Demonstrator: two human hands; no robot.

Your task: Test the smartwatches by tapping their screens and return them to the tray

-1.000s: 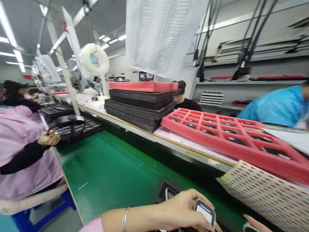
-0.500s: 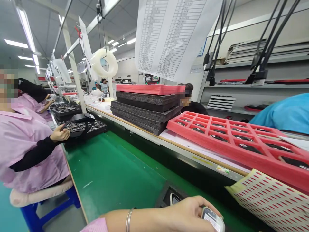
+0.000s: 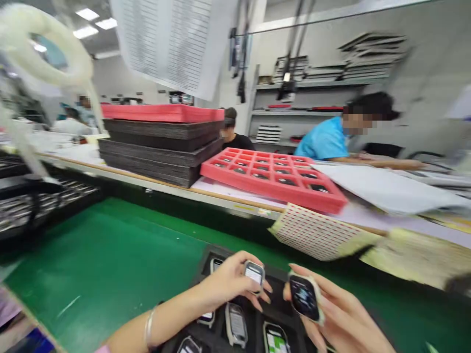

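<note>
My left hand [image 3: 230, 279] is closed on a small watch body [image 3: 254, 274] with a pale screen, held just above a black tray [image 3: 206, 257] of several similar watch bodies [image 3: 235, 331]. My right hand [image 3: 338, 318] grips another watch body [image 3: 303, 296] with a dark screen, close to the right of the first. Both hands hover over the near edge of a green conveyor belt [image 3: 110, 255].
Across the belt, a red foam tray [image 3: 272, 174] with compartments lies next to a stack of dark trays [image 3: 158, 147]. A sheet of red-dotted stickers [image 3: 312, 230] hangs over the bench edge. Other people work behind the bench. Black trays [image 3: 33, 201] sit at the left.
The view has swung right and down. My right hand has come into view with a second watch body. The tray of watch bodies now shows below my hands.
</note>
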